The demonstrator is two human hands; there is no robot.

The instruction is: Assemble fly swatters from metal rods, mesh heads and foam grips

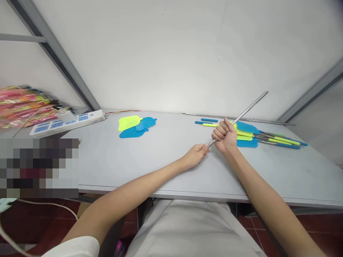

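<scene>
A thin metal rod [252,106] slants up to the right over the table, held in both hands. Wrapped round its middle is my right hand [225,136], with the fingers closed. My left hand [195,156] pinches the rod's lower end. Behind and beside my right hand lie fly swatters with blue and yellow mesh heads [247,143] and coloured handles [284,142]. Loose blue and yellow handles [209,125] rest just left of my right hand. Farther left lie separate swatter heads, one yellow [130,122] and two blue [134,133].
Another long metal rod [268,121] lies along the wall at the back of the grey table [160,167]. At the left are a white power strip [69,122] and a pile of bright plastic-wrapped packs [21,107]. Metal frame posts [61,60] stand at both sides.
</scene>
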